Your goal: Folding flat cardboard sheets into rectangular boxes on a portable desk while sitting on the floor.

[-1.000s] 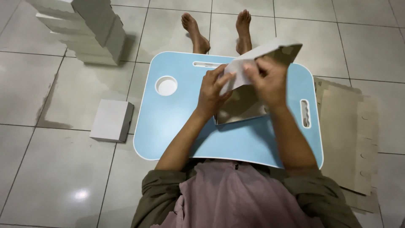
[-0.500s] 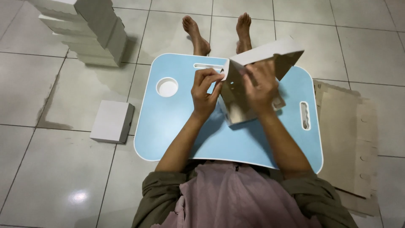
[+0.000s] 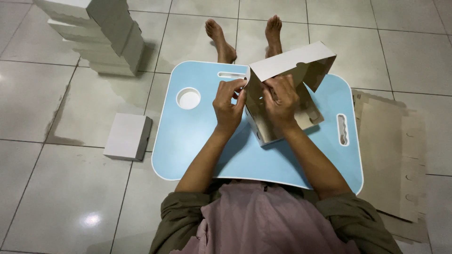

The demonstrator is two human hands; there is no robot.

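On the tiled floor (image 3: 56, 197) to your far left you have a tall stack of closed white boxes (image 3: 96, 35), and nearer, just beside the left edge of the light blue table (image 3: 197, 141), one closed white box (image 3: 128, 136) lying alone. The table has a round cup hole (image 3: 188, 98) near its left corner and a slot (image 3: 343, 129) at its right edge. To your right, flat brown cardboard sheets (image 3: 393, 155) lie on the floor, partly under the table's edge.
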